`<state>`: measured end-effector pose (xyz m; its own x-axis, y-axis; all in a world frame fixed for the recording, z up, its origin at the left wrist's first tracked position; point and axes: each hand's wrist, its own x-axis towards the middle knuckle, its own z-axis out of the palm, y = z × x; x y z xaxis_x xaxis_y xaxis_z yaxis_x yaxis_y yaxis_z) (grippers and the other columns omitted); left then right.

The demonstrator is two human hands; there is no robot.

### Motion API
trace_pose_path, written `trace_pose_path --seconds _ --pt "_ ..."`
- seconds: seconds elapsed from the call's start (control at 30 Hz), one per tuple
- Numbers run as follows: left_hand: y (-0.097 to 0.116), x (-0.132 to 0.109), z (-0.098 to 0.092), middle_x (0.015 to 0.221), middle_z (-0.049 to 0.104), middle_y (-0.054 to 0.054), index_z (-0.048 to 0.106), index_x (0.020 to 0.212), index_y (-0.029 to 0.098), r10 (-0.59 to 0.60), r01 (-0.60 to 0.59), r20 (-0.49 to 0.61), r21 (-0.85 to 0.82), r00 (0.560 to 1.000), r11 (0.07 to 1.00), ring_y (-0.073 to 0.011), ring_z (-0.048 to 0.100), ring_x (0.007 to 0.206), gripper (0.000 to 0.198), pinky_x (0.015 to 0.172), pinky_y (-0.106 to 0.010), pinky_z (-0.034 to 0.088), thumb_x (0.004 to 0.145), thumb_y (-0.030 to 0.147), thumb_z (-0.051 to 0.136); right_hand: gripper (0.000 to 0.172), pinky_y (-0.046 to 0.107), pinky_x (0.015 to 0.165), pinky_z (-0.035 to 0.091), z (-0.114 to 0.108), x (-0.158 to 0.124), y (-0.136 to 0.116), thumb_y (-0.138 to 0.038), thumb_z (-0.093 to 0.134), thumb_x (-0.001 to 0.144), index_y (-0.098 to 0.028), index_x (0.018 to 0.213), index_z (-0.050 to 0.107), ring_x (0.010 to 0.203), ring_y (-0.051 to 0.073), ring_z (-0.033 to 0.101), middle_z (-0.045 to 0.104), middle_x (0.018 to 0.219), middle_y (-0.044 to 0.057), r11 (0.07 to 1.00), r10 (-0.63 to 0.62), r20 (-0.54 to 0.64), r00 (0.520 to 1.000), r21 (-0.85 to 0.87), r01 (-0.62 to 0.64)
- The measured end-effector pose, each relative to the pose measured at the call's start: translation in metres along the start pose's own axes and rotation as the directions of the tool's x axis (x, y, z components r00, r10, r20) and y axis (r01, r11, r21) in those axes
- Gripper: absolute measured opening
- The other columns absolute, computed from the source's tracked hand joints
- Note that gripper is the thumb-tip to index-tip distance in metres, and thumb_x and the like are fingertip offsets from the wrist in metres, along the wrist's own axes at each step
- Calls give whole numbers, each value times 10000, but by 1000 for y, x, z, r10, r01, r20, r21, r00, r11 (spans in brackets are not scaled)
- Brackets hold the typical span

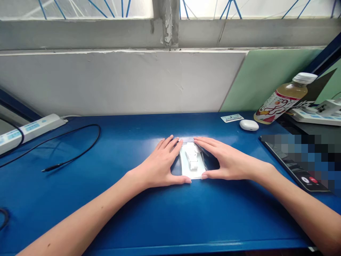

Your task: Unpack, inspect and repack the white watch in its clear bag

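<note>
A white card in a clear plastic sleeve [188,173] lies flat on the blue table [165,220]. On top of it rests a folded white strap or clip [193,161], whose exact kind I cannot make out. My left hand [162,163] is open along the sleeve's left side, its fingers pointing away and its thumb at the near edge. From the right, my right hand [226,160] frames the sleeve the same way, fingers outstretched at the far corner and thumb tip at the near right corner. Neither hand is wrapped round anything.
At the left are a white power strip [32,128] and a black cable [80,153]. Towards the right stand or lie a small card [232,118], a white earbud case [249,124], a drink bottle [282,99] and a tablet [287,163]. A wall [119,85] rises behind.
</note>
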<state>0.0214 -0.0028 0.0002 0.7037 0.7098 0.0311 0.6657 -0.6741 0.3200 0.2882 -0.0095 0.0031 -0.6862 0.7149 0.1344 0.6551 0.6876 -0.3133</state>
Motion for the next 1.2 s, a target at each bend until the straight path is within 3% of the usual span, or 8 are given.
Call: trace_pose_path --seconds 0.3,0.67,0.87,1.2 --pt "-1 1 -1 1629 205 -199 223 1576 112 -55 55 51 5 997 999 -408 84 1518 1188 1207 -570 163 713 844 585 1051 554 1180 316 3 -2 3 -656 663 794 -84 1570 244 1485 382 253 279 1613 204 992 97 113 989 66 -105" --pt "-4 1 2 1611 263 -211 256 1559 131 -40 39 -13 -38 999 999 -420 156 1505 1197 1192 -594 194 671 844 624 1071 530 1179 326 2 0 1 -678 675 768 -67 1554 279 1481 372 274 321 1596 214 991 120 114 986 49 -126" --pt "-3 1 1 1610 266 -210 257 1555 111 -52 52 1 -40 999 998 -409 157 1507 1220 1203 -582 191 658 846 635 1170 541 1180 312 0 0 0 -748 649 733 -14 1551 249 1489 389 239 257 1604 255 988 154 126 980 -28 -152" --pt "-3 1 -1 1601 290 -211 309 1527 71 -86 86 7 -32 996 996 -392 171 1509 1230 1211 -551 215 641 857 640 1160 536 1177 326 1 -1 0 -748 640 740 -14 1550 253 1480 393 266 264 1602 261 988 151 119 981 -35 -148"
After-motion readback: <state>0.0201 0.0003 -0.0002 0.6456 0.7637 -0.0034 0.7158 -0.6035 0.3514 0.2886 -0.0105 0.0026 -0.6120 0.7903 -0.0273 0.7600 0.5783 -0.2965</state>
